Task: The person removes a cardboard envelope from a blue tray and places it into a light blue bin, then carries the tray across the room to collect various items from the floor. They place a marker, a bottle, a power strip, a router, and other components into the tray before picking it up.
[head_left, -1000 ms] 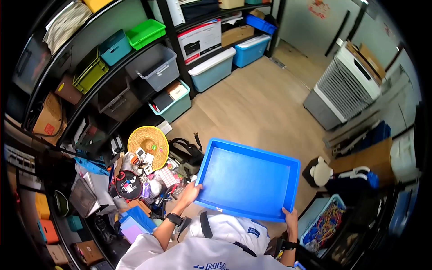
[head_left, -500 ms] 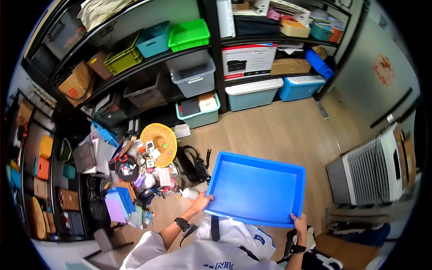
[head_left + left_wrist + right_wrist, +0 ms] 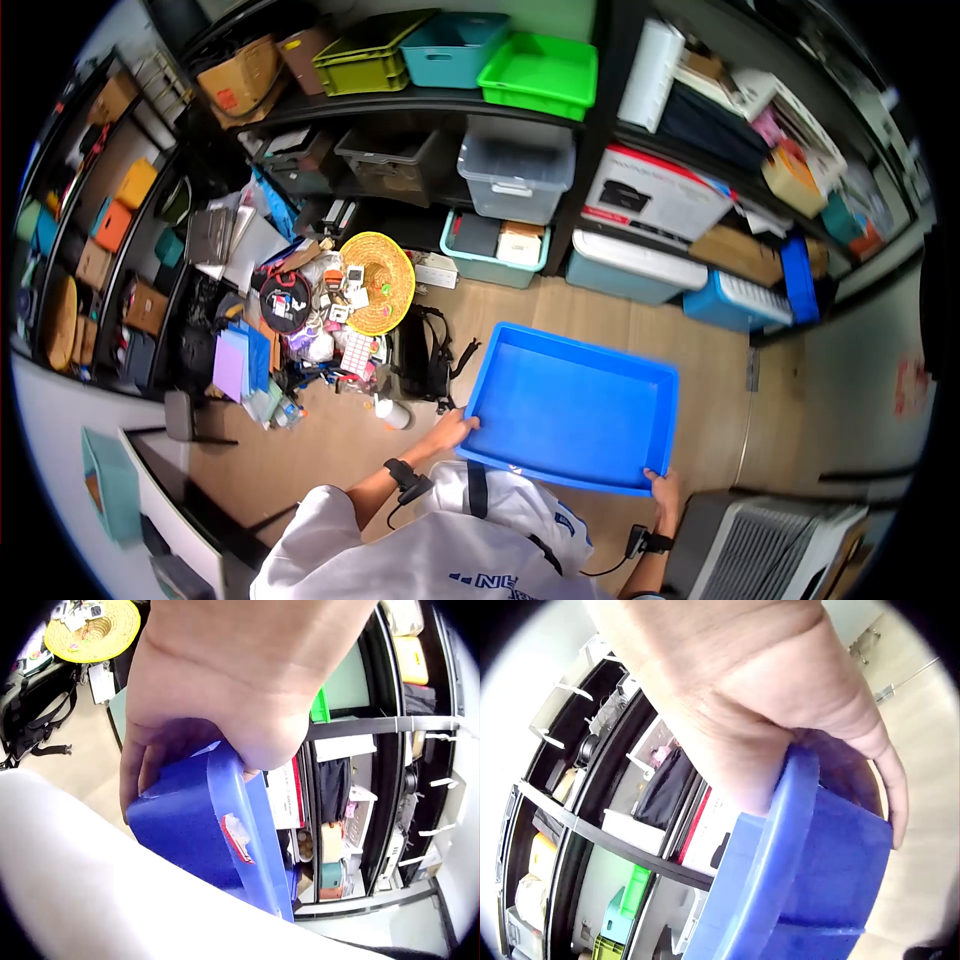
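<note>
Blue, the tray (image 3: pixel 572 408) hangs above the floor (image 3: pixel 530 300) between left hand (image 3: pixel 452 430) and right hand (image 3: pixel 662 490), each gripping a near corner, thumb over the rim, fingers outside.

We hold an empty-looking blue tray (image 3: pixel 575 410) above the wooden floor (image 3: pixel 520 298), our left hand (image 3: pixel 455 430) gripping its near left corner and our right hand (image 3: pixel 663 490) its near right one, each thumb over the rim. To our left lies a jumbled heap with a yellow-rimmed straw hat (image 3: pixel 392 275), a round black case (image 3: pixel 286 302) and a purple folder (image 3: pixel 230 365). Beside the heap we see a black strap (image 3: pixel 435 340) and a white bottle (image 3: pixel 392 413). Ahead of us, a black shelf (image 3: pixel 430 102) carries an olive crate (image 3: pixel 370 60), a teal bin (image 3: pixel 453 55) and a bright green bin (image 3: pixel 540 75), side by side.
</note>
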{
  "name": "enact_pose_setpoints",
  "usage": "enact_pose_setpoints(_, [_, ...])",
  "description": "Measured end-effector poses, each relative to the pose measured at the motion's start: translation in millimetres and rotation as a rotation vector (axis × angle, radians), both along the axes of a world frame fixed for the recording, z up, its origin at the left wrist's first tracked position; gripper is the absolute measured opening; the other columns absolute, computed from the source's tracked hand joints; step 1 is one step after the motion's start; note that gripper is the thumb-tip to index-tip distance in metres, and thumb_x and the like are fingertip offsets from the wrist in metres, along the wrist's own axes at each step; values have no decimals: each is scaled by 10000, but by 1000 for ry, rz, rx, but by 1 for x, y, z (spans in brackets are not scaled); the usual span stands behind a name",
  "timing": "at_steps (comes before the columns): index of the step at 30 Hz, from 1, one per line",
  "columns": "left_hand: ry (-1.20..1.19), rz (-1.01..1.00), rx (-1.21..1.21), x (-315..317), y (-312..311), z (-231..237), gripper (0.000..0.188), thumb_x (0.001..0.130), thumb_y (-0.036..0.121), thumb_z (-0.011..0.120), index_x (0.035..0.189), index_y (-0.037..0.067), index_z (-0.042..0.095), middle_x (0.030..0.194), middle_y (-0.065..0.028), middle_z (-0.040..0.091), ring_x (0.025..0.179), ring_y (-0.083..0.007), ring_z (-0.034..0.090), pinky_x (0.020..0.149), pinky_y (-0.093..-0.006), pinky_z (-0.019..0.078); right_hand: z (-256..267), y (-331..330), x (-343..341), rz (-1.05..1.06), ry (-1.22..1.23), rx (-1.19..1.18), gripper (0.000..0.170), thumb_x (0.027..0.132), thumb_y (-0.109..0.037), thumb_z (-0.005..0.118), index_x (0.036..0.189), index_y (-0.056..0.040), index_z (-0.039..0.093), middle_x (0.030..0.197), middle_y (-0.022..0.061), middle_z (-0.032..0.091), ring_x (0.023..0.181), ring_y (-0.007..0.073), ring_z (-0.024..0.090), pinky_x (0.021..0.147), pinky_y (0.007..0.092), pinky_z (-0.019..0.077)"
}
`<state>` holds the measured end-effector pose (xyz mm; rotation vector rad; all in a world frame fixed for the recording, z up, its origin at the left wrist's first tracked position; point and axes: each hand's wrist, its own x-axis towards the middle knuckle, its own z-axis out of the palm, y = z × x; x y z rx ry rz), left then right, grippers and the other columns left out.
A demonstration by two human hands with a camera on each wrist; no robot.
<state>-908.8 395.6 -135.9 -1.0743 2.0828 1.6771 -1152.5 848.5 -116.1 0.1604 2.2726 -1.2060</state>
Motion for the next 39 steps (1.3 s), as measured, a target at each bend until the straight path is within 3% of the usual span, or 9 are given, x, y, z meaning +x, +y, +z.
enact_pose_setpoints(3, [74, 80, -44, -34, -23, -2, 467, 861, 353, 601, 979, -85, 710, 851, -174, 715, 796, -251, 671, 754, -407, 512, -25, -36, -71, 95, 64, -5, 260, 887, -56, 719, 1132, 27, 739, 1029, 85, 756, 956, 193, 669, 904, 361, 502])
enact_pose_setpoints(8, [-12, 336, 18, -66, -42, 20, 457, 845, 346, 616, 1009, -73, 695, 841, -167, 700, 800, -266, 669, 759, -417, 521, 5, -124, -170, 262, -20, -20, 357, 890, -46, 705, 1234, 50, 698, 1135, 136, 748, 1034, 226, 674, 966, 361, 493])
enact_pose_setpoints(11, [21, 473, -86, -65, -30, 1, 443, 849, 323, 609, 995, -89, 683, 850, -218, 711, 811, -298, 684, 772, -430, 524, -1, -173, -224, 405, -46, -27, 365, 892, -34, 695, 1242, 68, 684, 1130, 142, 747, 1022, 226, 676, 954, 361, 500])
enact_pose_setpoints(19, [-48, 986, -31, -91, 61, 2, 418, 834, 303, 614, 955, -88, 698, 828, -190, 713, 797, -293, 690, 756, -443, 530, -27, -311, -350, 949, -33, 13, 362, 886, -20, 699, 1244, 35, 697, 1104, 130, 756, 993, 214, 684, 902, 360, 527])
enact_pose_setpoints(22, [-183, 1113, -138, -103, 119, -5, 436, 822, 315, 605, 915, -95, 721, 822, -306, 707, 828, -412, 719, 805, -492, 541, -26, -348, -367, 1117, -61, 33, 364, 881, -25, 708, 1238, 42, 697, 1088, 136, 759, 976, 215, 693, 880, 361, 536])
enact_pose_setpoints(25, [-365, 1162, -140, -112, 170, -1, 462, 822, 338, 618, 966, -84, 736, 882, -327, 707, 911, -489, 695, 862, -517, 538, -36, -376, -369, 1306, -121, 93, 362, 886, -51, 711, 1236, 41, 695, 1076, 155, 764, 959, 244, 712, 861, 377, 545])
enact_pose_setpoints(30, [-493, 1213, -94, -118, 243, 7, 467, 824, 340, 614, 993, -79, 735, 881, -328, 706, 911, -489, 693, 866, -520, 532, -76, -391, -352, 1589, -66, 265, 309, 868, -101, 725, 1145, 34, 723, 950, 161, 766, 849, 254, 720, 793, 398, 553])
enact_pose_setpoints(35, [-534, 1267, -77, -105, 313, -20, 460, 838, 351, 607, 969, -69, 743, 894, -325, 709, 922, -498, 688, 882, -539, 530, -127, -388, -317, 1683, -137, 253, 286, 866, -115, 729, 1113, 30, 722, 913, 168, 755, 807, 262, 711, 774, 408, 555])
enact_pose_setpoints(39, [-554, 1219, -98, -75, 325, -42, 485, 858, 369, 600, 967, -83, 737, 869, -325, 707, 886, -486, 700, 856, -539, 543, -162, -374, -288, 1717, -149, 243, 326, 884, -149, 739, 1166, 14, 713, 919, 182, 755, 847, 286, 727, 806, 416, 561])
